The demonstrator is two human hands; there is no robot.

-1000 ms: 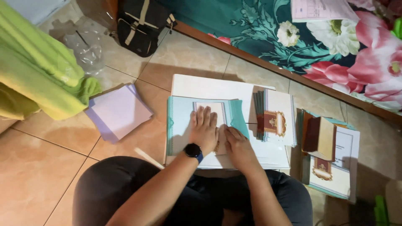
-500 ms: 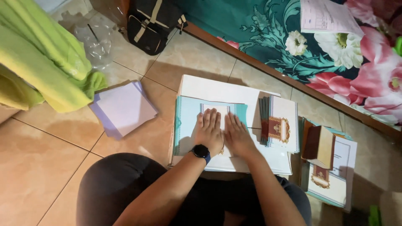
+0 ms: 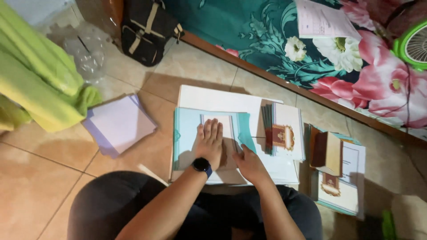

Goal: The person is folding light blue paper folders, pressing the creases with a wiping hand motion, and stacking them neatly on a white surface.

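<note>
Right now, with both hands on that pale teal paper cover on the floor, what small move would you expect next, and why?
Probably a press along the right flap's fold. The left hand lies flat on the white card inside the pale teal paper cover, pinning it. The right hand rests at the teal flap, which stands tilted, not yet flat. So I'd guess the right hand pushes it down.

Lots lying around on the tan tiled floor (image 3: 40, 178). There's a stack of pale lilac paper sheets (image 3: 118, 124) on the left, right next to a heap of lime green cloth (image 3: 38, 82). A black bag with tan straps (image 3: 149, 29) sits up top, crumpled clear plastic (image 3: 86, 55) beside it. A floral teal and pink bedsheet (image 3: 356, 58) fills the top right, with a green fan (image 3: 413, 44) at the edge.
</note>
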